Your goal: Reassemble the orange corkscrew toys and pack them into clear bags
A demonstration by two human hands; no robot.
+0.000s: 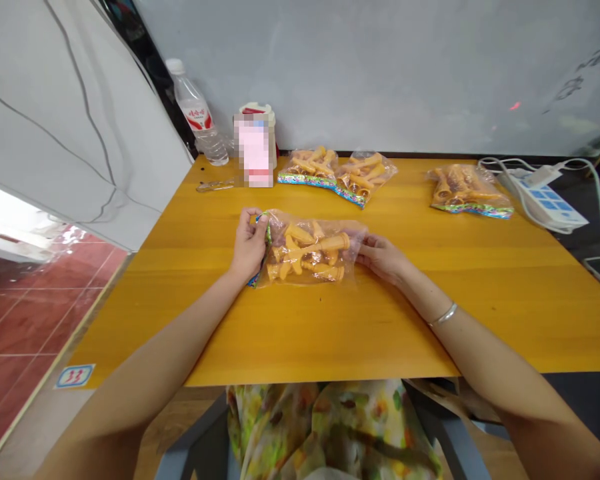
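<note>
L hand [249, 245] & R hand [381, 258] grip clear bag [307, 263] of orange pieces at opp. ends, fingers [253, 217] narrow on the plastic, so it's held spread flat on table [330, 333].

Bag [310, 248]: clear glossy plastic, crinkled. Tabletop [380, 333]: smooth yellow wood-grain finish, faint sheen. Bangle [443, 315]: polished metal. Garment [330, 427]: printed matt cloth.

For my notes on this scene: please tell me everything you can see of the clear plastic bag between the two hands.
The clear plastic bag lies on the yellow wood-grain table, shiny and creased. Inside are orange cone-shaped pieces, their material unclear. A colourful printed strip runs along its left edge, where the left hand grips it. The right hand pinches the opposite edge.
</note>
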